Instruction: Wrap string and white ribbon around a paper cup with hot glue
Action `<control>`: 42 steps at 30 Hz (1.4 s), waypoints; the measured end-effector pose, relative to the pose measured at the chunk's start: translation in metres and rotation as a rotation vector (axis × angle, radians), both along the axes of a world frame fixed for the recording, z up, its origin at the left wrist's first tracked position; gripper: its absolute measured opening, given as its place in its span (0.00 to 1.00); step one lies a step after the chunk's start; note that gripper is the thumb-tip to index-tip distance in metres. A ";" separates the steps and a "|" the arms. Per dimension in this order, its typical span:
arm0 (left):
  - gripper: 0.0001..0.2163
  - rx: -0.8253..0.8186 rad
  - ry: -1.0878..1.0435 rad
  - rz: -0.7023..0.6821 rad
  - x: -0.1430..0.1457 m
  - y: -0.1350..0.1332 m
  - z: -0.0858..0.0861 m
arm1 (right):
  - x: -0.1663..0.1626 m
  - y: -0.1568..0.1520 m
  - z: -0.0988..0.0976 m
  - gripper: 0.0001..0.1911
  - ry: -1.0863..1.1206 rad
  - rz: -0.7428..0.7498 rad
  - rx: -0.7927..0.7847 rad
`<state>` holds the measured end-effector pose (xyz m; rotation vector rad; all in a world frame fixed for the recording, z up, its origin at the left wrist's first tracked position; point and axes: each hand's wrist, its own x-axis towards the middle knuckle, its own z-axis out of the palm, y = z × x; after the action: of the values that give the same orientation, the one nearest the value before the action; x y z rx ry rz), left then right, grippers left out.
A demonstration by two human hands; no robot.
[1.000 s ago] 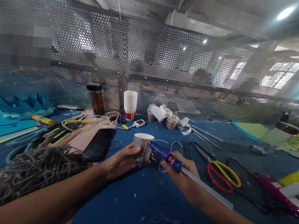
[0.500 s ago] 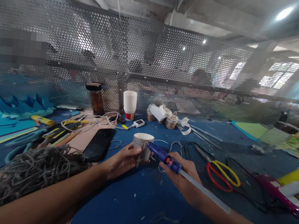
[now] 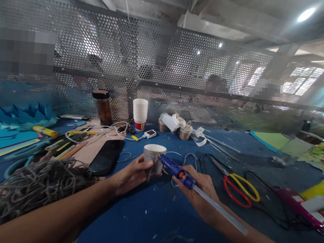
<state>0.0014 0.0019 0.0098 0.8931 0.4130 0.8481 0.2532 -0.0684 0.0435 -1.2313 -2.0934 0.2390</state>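
My left hand (image 3: 130, 174) is wrapped round a small white paper cup (image 3: 153, 159) partly bound with grey twine, held upright just above the blue table (image 3: 146, 227). My right hand (image 3: 201, 192) grips a blue glue gun (image 3: 176, 171) with a long clear glue stick (image 3: 219, 209) out of its back. The gun's nozzle touches the cup's right side. A loose loop of twine (image 3: 188, 160) lies just behind the gun.
A big tangle of grey twine (image 3: 32, 185) lies at the left, a black phone (image 3: 106, 156) beside it. Red-and-yellow scissors (image 3: 237, 186) and black cables lie to the right. A stack of paper cups (image 3: 140, 113), a brown jar (image 3: 102, 106) and finished cups stand before the perforated metal screen (image 3: 167, 68).
The glue gun's rear and its stick have swung slightly down and left; the nozzle stays at the cup. The cup and left hand have hardly moved.
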 end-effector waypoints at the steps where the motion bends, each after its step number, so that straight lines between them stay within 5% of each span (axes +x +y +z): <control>1: 0.19 0.000 -0.004 -0.001 0.000 0.000 0.000 | 0.000 0.000 0.000 0.08 -0.001 -0.004 0.004; 42: 0.16 -0.016 -0.060 -0.028 -0.004 0.000 -0.001 | 0.004 0.001 0.002 0.05 -0.053 -0.017 0.046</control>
<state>-0.0022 0.0018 0.0088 0.8551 0.3535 0.8430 0.2569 -0.0672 0.0451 -1.2405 -2.1210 0.1514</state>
